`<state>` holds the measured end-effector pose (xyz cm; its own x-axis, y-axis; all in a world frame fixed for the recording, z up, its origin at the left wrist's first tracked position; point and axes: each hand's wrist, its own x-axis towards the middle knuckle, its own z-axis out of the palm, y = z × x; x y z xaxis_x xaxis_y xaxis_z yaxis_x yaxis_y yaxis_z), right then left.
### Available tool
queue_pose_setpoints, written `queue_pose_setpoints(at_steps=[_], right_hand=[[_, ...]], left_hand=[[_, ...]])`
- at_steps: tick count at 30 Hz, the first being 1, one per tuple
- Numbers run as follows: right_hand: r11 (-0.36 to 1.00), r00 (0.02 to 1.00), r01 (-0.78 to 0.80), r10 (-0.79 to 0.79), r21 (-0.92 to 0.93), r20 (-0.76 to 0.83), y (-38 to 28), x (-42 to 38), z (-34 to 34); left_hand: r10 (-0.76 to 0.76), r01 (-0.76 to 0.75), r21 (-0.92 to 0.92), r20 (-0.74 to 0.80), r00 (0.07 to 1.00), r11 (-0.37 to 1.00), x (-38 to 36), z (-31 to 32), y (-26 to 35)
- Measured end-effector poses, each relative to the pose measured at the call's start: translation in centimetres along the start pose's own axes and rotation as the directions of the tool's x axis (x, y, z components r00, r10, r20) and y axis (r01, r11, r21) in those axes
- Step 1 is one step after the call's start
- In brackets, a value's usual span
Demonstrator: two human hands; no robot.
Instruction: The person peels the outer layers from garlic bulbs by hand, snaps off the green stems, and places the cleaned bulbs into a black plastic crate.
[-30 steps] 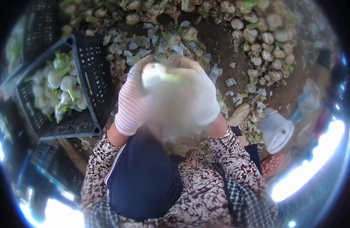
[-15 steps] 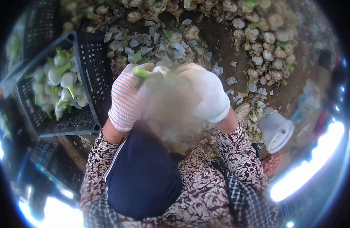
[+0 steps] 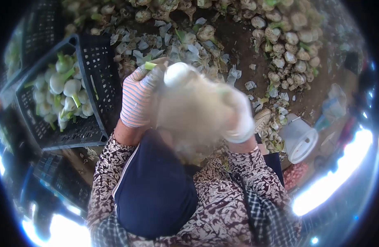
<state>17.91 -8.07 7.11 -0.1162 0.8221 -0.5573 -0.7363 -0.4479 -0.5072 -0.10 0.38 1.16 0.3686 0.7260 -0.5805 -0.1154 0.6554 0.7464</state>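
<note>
My left hand (image 3: 138, 99), in a striped knit glove, is closed around a white garlic bulb (image 3: 178, 75). A cut green stem (image 3: 150, 66) pokes out above its fingers, while the bulb's smooth skin faces right. To the right of the bulb, apart from the left hand, is my right hand (image 3: 240, 117) in a white glove. Motion and a hazy smear across the middle of the view blur its fingers, so whether it grips anything cannot be made out.
A black plastic crate (image 3: 92, 88) at left holds several trimmed garlic bulbs (image 3: 57, 84). Unpeeled garlic (image 3: 292, 53) is heaped at the back and right. Loose peelings (image 3: 193, 51) litter the ground ahead. A white bucket (image 3: 298, 140) lies tipped at right.
My right hand has moved right and down, away from the bulb. More of the bulb's white skin shows now. My left hand still holds it in about the same place.
</note>
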Motion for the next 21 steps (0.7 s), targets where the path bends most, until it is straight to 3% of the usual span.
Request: queue_pose_setpoints(at_steps=[1,3,4,6,7,10,11,12,13,15,17,20,21], right_hand=[[0.998,0.999,0.043,-0.043,-0.041,0.006,-0.7,-0.6,-0.4],[0.944,0.991,0.13,-0.128,-0.304,0.025,-2.0,-1.1,-1.8],[0.869,0.988,0.144,-0.149,-0.474,0.027,-2.3,-1.3,-2.6],[0.596,0.991,0.113,-0.13,-0.795,0.043,-2.5,-1.5,-3.6],[0.409,0.995,0.073,-0.092,-0.91,0.039,-2.2,-1.5,-3.9],[-0.201,0.993,-0.11,0.015,-0.973,-0.115,0.2,-0.9,-5.2],[-0.279,0.994,-0.104,-0.01,-0.955,-0.106,1.2,-0.4,-5.7],[-0.253,0.997,-0.068,-0.051,-0.965,-0.057,1.7,0.1,-6.2],[-0.094,0.951,0.218,-0.204,-0.971,0.233,1.6,0.4,-6.7],[0.531,0.96,0.157,-0.28,-0.833,0.003,2.1,1.2,-5.6],[0.477,0.903,0.236,-0.429,-0.847,0.01,1.3,2.7,-3.1],[0.649,0.938,0.237,-0.347,-0.723,-0.004,2.1,4.2,-2.3],[0.586,0.928,0.165,-0.364,-0.794,-0.076,1.9,4.0,-1.0]], left_hand=[[-0.053,0.053,0.004,0.014,0.998,0.999,-0.1,-0.2,-0.4],[-0.118,0.117,0.036,0.017,0.993,0.992,-0.1,0.5,0.0],[-0.061,0.06,0.079,0.007,0.998,0.995,0.0,0.3,-0.3],[0.059,-0.057,0.169,-0.01,0.998,0.984,0.6,0.2,-0.5],[-0.231,0.199,-0.322,-0.063,0.971,0.926,0.6,0.7,0.1],[-0.333,0.331,-0.551,0.1,0.938,0.766,-0.3,1.3,1.5],[-0.375,0.375,-0.63,0.141,0.916,0.68,-0.1,0.9,1.6],[-0.368,0.352,-0.585,0.096,0.925,0.731,-0.1,1.2,1.5],[-0.357,0.327,-0.539,0.051,0.933,0.776,-0.1,1.7,1.4],[-0.349,0.354,-0.524,0.111,0.93,0.775,-0.4,1.4,1.2],[-0.323,0.461,-0.56,0.333,0.886,0.688,-0.1,0.0,1.1],[-0.224,0.258,-0.405,0.131,0.966,0.877,-0.5,-0.1,-0.1],[-0.194,0.212,-0.356,0.086,0.977,0.91,-0.5,-0.7,-0.4]])
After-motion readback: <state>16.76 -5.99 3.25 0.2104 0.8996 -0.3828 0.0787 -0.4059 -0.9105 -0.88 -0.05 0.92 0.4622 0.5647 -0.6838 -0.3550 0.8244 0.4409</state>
